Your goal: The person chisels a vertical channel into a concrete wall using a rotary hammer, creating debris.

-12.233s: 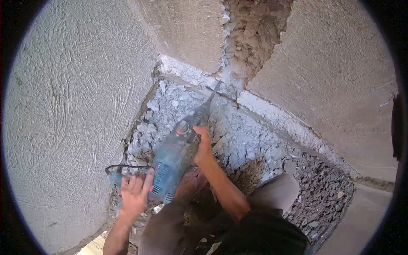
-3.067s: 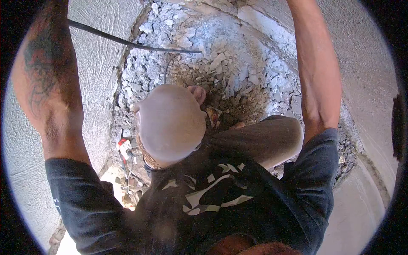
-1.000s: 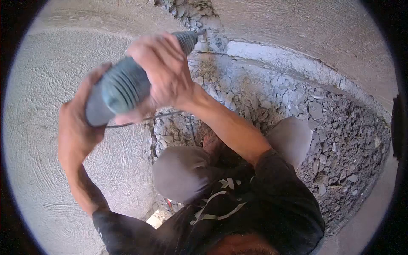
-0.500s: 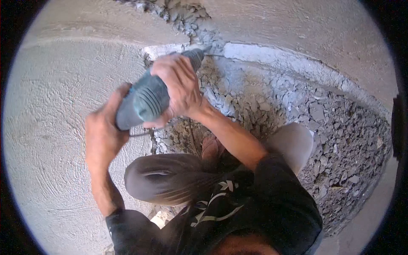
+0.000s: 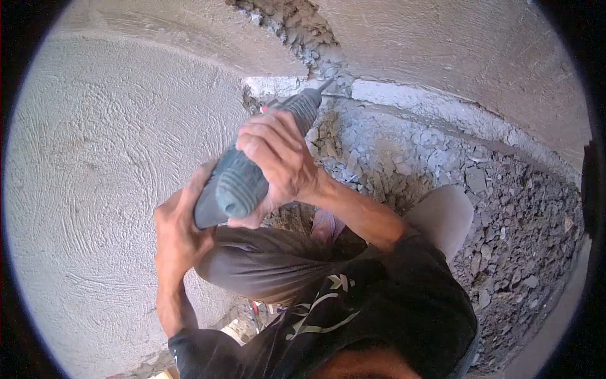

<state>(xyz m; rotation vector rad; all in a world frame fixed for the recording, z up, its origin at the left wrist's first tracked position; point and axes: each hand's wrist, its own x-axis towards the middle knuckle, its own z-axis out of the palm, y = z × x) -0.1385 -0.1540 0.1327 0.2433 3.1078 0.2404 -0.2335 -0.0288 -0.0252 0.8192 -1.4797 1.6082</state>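
A blue-green rotary hammer (image 5: 238,182) with a ribbed housing lies slantwise across my view, pointing up and right. My left hand (image 5: 178,230) wraps round its rear handle. Over the front half of the body, my right hand (image 5: 281,155) is closed, fingers across the top. The thin steel bit (image 5: 326,84) reaches the lower end of a rough channel (image 5: 309,38) chipped into the wall. Its tip overlaps the broken grey mortar there, beside a white strip (image 5: 404,95) along the wall's foot.
Broken rubble (image 5: 524,215) covers the ground on the right and under the bit. A textured plaster surface (image 5: 113,158) fills the left. My bent knees (image 5: 442,218) and a foot (image 5: 326,226) are close below the tool. Small items lie by the left elbow.
The rotary hammer and both hands have shifted right and down in view, and the whole scene has shifted slightly too. The bit shows more clearly now. Both hands keep their hold.
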